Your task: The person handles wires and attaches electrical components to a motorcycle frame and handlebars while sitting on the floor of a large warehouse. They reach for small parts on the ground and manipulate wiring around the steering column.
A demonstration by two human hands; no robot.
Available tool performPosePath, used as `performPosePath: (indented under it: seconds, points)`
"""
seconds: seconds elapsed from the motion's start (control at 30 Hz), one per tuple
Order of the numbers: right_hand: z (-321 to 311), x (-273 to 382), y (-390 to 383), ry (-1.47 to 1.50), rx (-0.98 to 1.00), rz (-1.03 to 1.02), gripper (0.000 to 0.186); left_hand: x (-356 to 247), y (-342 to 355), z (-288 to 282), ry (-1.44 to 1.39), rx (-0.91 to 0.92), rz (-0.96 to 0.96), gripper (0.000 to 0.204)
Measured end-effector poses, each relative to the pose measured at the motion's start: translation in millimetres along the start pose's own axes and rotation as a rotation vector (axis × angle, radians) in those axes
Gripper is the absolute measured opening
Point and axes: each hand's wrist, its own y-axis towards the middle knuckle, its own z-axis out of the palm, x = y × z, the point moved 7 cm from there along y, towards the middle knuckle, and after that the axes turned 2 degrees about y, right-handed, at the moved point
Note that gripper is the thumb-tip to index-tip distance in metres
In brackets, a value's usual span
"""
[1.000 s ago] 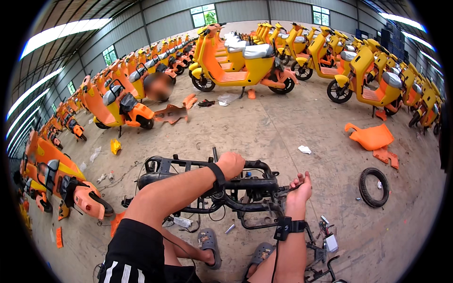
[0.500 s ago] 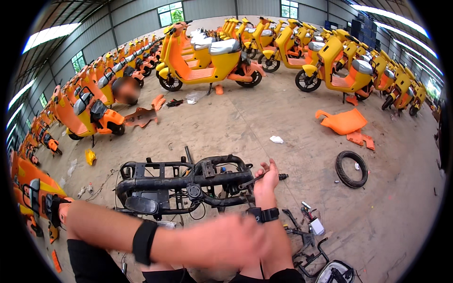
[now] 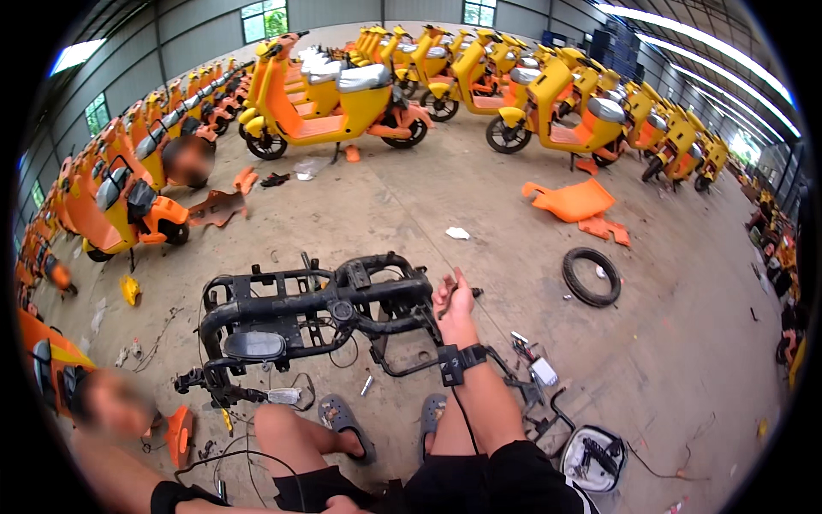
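A bare black scooter frame [image 3: 291, 301] lies on the concrete floor in front of me, with an oval dark pad [image 3: 255, 345] on its near left side. My right hand [image 3: 456, 300] is at the frame's right end, its fingers partly curled around a dark slender piece [image 3: 447, 301] whose kind I cannot make out. A black strapped device with a cable sits on that wrist. My left hand [image 3: 344, 505] is low at the bottom edge by my lap, mostly cut off, so its fingers are hidden. A short silvery cylinder [image 3: 367, 385] lies between the frame and my feet.
Black brackets and a white box [image 3: 543, 371] lie right of my arm, beside an open case [image 3: 592, 459] of parts. Farther off are a tyre [image 3: 591, 277] and an orange panel [image 3: 572, 201]. Yellow-orange scooters [image 3: 334, 111] stand in rows. Loose cables [image 3: 248, 454] trail near my left knee.
My left hand has swung from across my right forearm down to the lower edge. My right hand stays at the frame's right end. The view has shifted, uncovering my knees and shoes.
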Motion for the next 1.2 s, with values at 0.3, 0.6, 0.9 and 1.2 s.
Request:
performPosePath:
  seconds: [0.3, 0.6, 0.9, 1.2]
  points:
    - [27.3, -17.2, -146.4, -0.465, 0.209, -0.176, 0.036, 7.1, -95.5, 61.6, -0.828, 0.022, -0.644, 0.025]
    - [1.6, -83.8, -158.1, -0.649, 0.548, 0.215, 0.032, -37.9, -96.4, 226.8, -2.261, -0.249, -1.364, 0.021]
    - [-14.6, -57.2, -141.2, -0.726, 0.416, 0.079, 0.035, 35.8, -56.2, 339.6, -2.175, -0.736, -1.406, 0.036]
    - [-3.7, -32.0, -140.9, -0.703, 0.270, -0.272, 0.033, 87.3, -70.4, 355.1, -1.915, -0.697, -1.304, 0.024]
